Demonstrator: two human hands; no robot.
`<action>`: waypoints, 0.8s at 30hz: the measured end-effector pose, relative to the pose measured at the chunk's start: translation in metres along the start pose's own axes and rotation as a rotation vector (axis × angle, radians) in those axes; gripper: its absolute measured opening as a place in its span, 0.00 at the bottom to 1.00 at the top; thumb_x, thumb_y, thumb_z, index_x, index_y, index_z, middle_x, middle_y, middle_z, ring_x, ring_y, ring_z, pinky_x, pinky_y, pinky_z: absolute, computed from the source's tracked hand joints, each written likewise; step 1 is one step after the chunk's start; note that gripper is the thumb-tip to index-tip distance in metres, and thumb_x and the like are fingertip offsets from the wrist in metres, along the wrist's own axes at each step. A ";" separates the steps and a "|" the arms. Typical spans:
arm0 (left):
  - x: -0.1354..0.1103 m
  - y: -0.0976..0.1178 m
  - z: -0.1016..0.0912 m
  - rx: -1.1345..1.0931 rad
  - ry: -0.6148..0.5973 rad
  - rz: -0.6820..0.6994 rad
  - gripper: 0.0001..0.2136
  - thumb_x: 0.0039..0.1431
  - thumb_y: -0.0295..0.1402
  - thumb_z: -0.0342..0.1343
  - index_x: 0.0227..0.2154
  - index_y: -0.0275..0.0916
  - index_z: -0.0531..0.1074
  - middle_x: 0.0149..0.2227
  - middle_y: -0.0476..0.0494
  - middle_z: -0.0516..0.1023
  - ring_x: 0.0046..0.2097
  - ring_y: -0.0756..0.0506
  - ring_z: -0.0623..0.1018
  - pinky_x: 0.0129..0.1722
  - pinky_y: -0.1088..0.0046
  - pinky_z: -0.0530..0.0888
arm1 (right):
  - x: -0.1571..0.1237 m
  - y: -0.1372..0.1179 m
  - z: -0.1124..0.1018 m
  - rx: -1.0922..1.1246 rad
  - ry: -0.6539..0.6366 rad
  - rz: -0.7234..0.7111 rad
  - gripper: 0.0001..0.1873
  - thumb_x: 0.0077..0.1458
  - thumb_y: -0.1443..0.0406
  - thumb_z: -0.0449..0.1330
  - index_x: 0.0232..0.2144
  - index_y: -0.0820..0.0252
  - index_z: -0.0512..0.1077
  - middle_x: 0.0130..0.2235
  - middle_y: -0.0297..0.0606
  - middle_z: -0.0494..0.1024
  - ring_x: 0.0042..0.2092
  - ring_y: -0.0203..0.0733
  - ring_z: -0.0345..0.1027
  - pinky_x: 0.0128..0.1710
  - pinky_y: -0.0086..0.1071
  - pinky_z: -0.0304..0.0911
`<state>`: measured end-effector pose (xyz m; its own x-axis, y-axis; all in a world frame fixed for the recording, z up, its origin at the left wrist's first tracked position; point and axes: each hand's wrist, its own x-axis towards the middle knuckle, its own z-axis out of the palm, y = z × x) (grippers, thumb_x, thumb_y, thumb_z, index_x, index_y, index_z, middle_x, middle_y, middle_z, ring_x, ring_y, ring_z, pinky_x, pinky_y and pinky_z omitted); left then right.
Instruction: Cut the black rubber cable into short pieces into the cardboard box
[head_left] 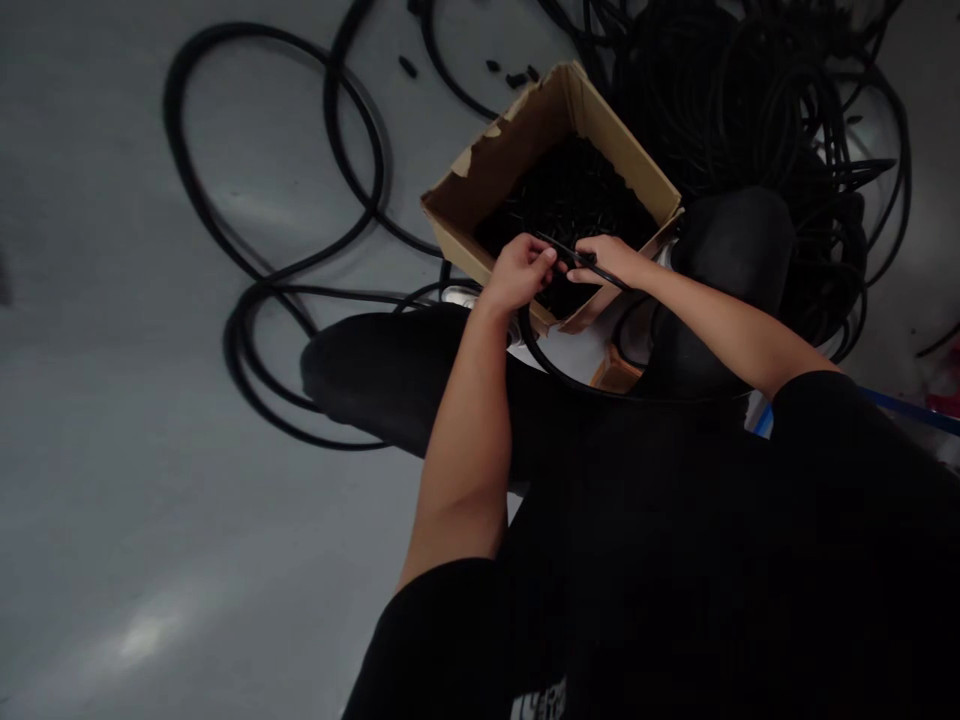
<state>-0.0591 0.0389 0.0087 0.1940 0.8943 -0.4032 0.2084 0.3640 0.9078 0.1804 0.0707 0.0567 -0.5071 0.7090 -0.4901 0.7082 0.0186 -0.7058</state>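
My left hand (521, 272) is closed around a black hose (534, 345), with thumb and fingers pinched together. From under this hand the hose curves down and runs right across my lap. My right hand (607, 262) is closed on a slim dark tool that looks like scissors (556, 245); its narrow tip points left, just above my left fingers. Both hands are over the near side of an open cardboard box (459, 245). Many short black pieces (570, 190) fill its bottom. Where tool and hose meet is too dark to make out.
Loose loops of black hose (180, 120) lie on the grey floor at left. A large tangled pile of it (720, 100) sits at upper right. Several short black pieces (407, 67) are scattered behind the box. My bent legs (382, 365) flank the box.
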 end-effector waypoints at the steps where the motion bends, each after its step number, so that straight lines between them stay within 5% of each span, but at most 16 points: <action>1: 0.001 -0.003 0.000 0.004 -0.002 -0.006 0.32 0.77 0.69 0.76 0.43 0.45 0.71 0.36 0.42 0.86 0.35 0.43 0.82 0.36 0.70 0.81 | -0.001 -0.002 -0.001 -0.016 -0.003 0.017 0.13 0.70 0.56 0.72 0.45 0.60 0.82 0.41 0.35 0.82 0.45 0.45 0.72 0.50 0.36 0.61; 6: 0.005 -0.011 0.002 0.047 0.023 0.022 0.28 0.75 0.60 0.78 0.43 0.46 0.70 0.36 0.45 0.82 0.38 0.42 0.82 0.43 0.66 0.82 | -0.009 -0.016 -0.006 -0.072 -0.033 0.080 0.11 0.73 0.58 0.72 0.44 0.61 0.81 0.41 0.36 0.83 0.44 0.44 0.73 0.50 0.36 0.62; 12: 0.003 -0.008 0.007 0.237 0.015 0.066 0.24 0.60 0.42 0.85 0.40 0.45 0.72 0.42 0.45 0.84 0.48 0.38 0.84 0.54 0.60 0.84 | -0.010 -0.017 -0.006 -0.132 -0.119 0.119 0.09 0.72 0.63 0.75 0.48 0.62 0.82 0.47 0.42 0.88 0.47 0.45 0.78 0.50 0.33 0.67; 17: 0.001 -0.006 0.006 0.078 -0.099 0.069 0.27 0.67 0.52 0.83 0.40 0.46 0.69 0.37 0.46 0.82 0.39 0.41 0.81 0.41 0.65 0.80 | -0.007 -0.013 -0.007 -0.034 -0.138 0.047 0.09 0.67 0.64 0.73 0.47 0.62 0.83 0.47 0.41 0.89 0.48 0.47 0.79 0.54 0.35 0.70; 24: 0.001 -0.001 0.003 0.061 -0.053 0.094 0.30 0.76 0.65 0.76 0.41 0.46 0.70 0.36 0.45 0.84 0.36 0.42 0.81 0.38 0.67 0.79 | -0.002 -0.002 -0.004 0.071 -0.006 0.011 0.11 0.70 0.60 0.75 0.42 0.60 0.80 0.37 0.34 0.83 0.41 0.43 0.77 0.48 0.33 0.68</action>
<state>-0.0564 0.0387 0.0071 0.2659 0.9082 -0.3233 0.2440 0.2610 0.9340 0.1824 0.0721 0.0610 -0.5028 0.7047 -0.5006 0.6770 -0.0390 -0.7349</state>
